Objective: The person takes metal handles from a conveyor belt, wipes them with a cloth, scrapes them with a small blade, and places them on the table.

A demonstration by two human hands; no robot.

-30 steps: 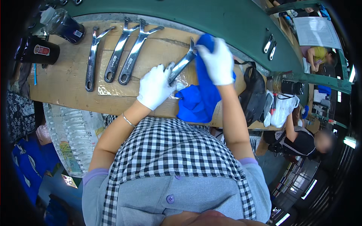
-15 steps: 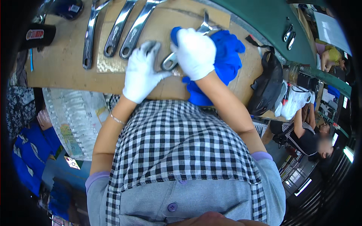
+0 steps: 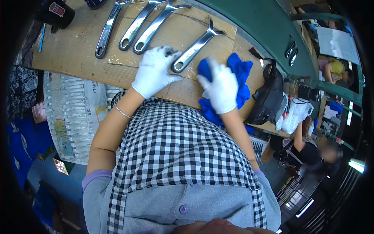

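A chrome wrench (image 3: 194, 49) with a forked head and a holed handle end lies slanted on the cardboard in front of me. My left hand (image 3: 155, 72), in a white glove, is beside that handle end, thumb and fingers apart and nothing between them. To the right of the wrench, my white-gloved right hand (image 3: 223, 87) has bunched blue cloth (image 3: 242, 76) in its grip, part of it showing between thumb and index finger. The right fingers are slightly blurred. Further left lie three similar wrenches, the closest being a chrome wrench (image 3: 157, 29).
A black cup (image 3: 58, 15) stands at the far left of the cardboard-covered table (image 3: 74, 58). On the right are a black bag (image 3: 269, 95) and a white plastic bag (image 3: 296, 117). A green surface (image 3: 265, 31) borders the far side. Other people are at the right.
My right hand has moved right and nearer, off the wrench, bringing the blue cloth along. The wrench lies fully in sight. My left hand stays near its handle end. The whole view has shifted.
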